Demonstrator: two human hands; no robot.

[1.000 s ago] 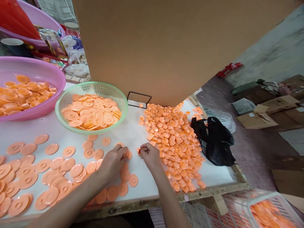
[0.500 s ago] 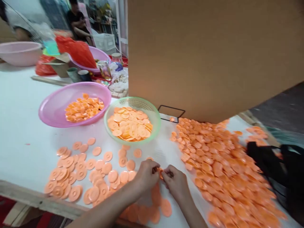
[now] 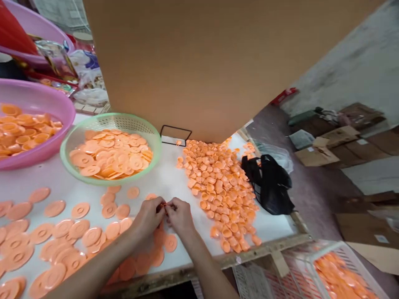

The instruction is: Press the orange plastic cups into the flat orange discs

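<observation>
My left hand and my right hand meet over the white table, fingertips pinched together. Between them shows a sliver of a small orange plastic piece; the fingers hide most of it. Flat round orange discs, each with a raised ring, lie scattered under and left of my left hand. To the right of my right hand spreads a heap of small orange plastic cups. A green mesh basket full of discs stands beyond my left hand.
A pink basin of orange cups stands at the left. Behind the heap rises a large cardboard box. A black bag lies at the table's right end. Below the front edge sits a crate of orange pieces. Cartons stand along the wall.
The view has swung right, so the basin and basket sit further left and the cartons, wall and floor crate show. Both hands stay together, pinching the small piece.
</observation>
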